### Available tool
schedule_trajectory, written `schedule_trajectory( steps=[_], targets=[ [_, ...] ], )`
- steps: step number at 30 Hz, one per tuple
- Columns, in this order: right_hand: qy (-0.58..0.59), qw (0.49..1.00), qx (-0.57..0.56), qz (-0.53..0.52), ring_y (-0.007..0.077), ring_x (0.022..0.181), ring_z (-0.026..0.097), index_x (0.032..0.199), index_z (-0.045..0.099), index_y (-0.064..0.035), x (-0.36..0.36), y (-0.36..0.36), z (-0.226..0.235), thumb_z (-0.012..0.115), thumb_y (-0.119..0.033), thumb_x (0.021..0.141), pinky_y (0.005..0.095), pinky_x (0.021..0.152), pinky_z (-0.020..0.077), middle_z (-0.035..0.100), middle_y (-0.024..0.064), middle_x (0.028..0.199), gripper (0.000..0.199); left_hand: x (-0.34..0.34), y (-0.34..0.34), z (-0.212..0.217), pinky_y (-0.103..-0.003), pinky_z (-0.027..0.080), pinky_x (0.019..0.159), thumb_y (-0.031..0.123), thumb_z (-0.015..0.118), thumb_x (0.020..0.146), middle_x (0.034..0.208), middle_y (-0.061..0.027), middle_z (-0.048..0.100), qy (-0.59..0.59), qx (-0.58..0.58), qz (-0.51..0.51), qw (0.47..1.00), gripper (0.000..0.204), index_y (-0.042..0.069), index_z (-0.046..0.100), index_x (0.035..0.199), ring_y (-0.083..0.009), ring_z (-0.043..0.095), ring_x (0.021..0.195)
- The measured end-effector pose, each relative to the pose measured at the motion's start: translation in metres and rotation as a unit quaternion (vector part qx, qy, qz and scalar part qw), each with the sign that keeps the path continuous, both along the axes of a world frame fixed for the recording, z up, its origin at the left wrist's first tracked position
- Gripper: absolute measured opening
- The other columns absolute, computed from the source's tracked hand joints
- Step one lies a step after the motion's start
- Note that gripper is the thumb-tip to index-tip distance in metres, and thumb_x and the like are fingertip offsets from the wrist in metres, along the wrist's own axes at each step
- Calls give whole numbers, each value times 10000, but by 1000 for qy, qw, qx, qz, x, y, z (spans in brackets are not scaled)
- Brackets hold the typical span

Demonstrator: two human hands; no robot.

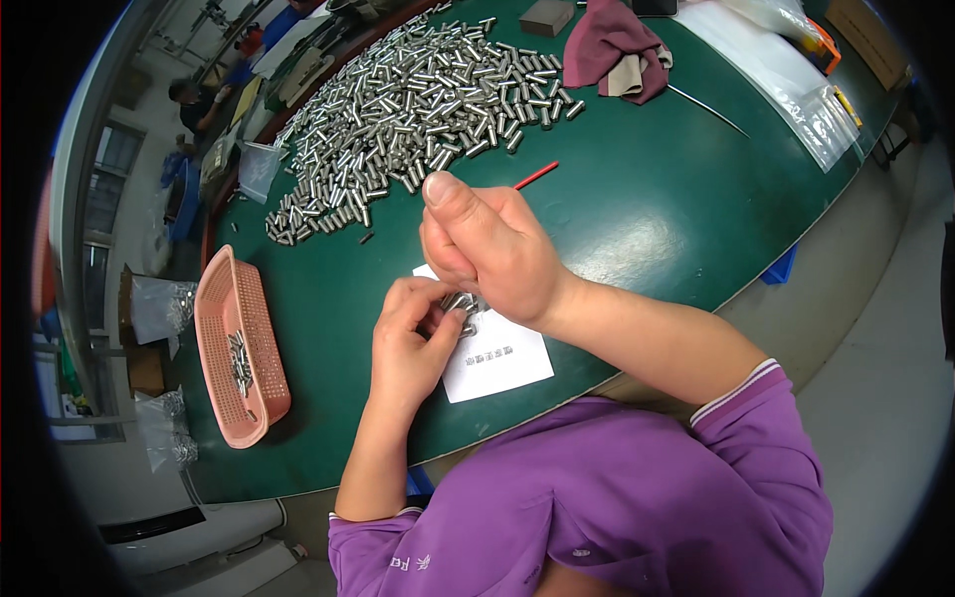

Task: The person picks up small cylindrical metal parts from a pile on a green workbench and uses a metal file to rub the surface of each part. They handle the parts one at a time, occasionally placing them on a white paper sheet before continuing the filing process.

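Left hand (408,343) fingers clamped on small metal pins (460,303) above white paper (497,360), near surface (637,199) front edge. Right hand (487,249) fingers together, over pins. Open room right of paper; pin heap (418,109) far behind.

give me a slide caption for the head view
Both hands, left hand and right hand, gather small metal pins over a white paper.
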State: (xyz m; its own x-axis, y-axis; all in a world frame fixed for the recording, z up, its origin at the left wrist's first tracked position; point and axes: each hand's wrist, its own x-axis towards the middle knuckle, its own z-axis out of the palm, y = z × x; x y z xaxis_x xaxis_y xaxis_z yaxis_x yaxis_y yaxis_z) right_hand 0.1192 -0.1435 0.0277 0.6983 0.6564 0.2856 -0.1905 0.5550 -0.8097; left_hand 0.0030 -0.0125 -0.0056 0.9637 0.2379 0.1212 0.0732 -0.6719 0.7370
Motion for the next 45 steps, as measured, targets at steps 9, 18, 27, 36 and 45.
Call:
schedule_trajectory(
  steps=[9, 18, 27, 36, 45],
  targets=[
    [17, 1000, 14, 0, 78, 493, 323, 570, 371, -101, -4, 3, -1, 360, -475, 1059, 253, 465, 279, 360, -18, 527, 616, -1, 1, -2, -253, 492, 636, -40, 716, 783, 963, -59, 585, -7, -8, 8, 1000, 264, 20, 698, 1039, -119, 563, 717],
    [-38, 998, -29, -45, 64, 511, 316, 591, 413, -97, -16, 13, 0, 379, -453, 1060, 254, 473, 272, 371, -37, 553, 590, 0, 0, -2, -272, 490, 643, -34, 717, 782, 951, -71, 580, -17, -1, -7, 1000, 259, 25, 689, 1033, -139, 570, 730],
    [-15, 999, 5, -49, 68, 458, 287, 558, 354, -115, 1, 3, 0, 372, -438, 1061, 257, 436, 247, 336, -28, 499, 598, -15, 9, 2, -251, 528, 743, -73, 705, 789, 1154, -100, 577, 1, -16, -62, 998, 255, -18, 602, 1016, -123, 610, 860],
    [32, 999, 31, 9, 54, 491, 295, 575, 407, -87, -2, 0, -5, 437, -411, 1047, 268, 435, 247, 347, -49, 529, 574, -16, -12, -6, -288, 586, 723, -7, 770, 768, 1180, -127, 595, -34, 49, 16, 998, 135, -5, 654, 837, -197, 674, 886],
    [29, 999, 14, 5, 79, 460, 316, 560, 355, -109, -8, 0, 0, 348, -437, 1066, 255, 446, 277, 351, -18, 507, 603, -15, -10, -7, -287, 577, 713, -4, 780, 756, 1166, -135, 607, -40, 33, 20, 998, 133, -2, 659, 812, -206, 661, 879]
  ],
)
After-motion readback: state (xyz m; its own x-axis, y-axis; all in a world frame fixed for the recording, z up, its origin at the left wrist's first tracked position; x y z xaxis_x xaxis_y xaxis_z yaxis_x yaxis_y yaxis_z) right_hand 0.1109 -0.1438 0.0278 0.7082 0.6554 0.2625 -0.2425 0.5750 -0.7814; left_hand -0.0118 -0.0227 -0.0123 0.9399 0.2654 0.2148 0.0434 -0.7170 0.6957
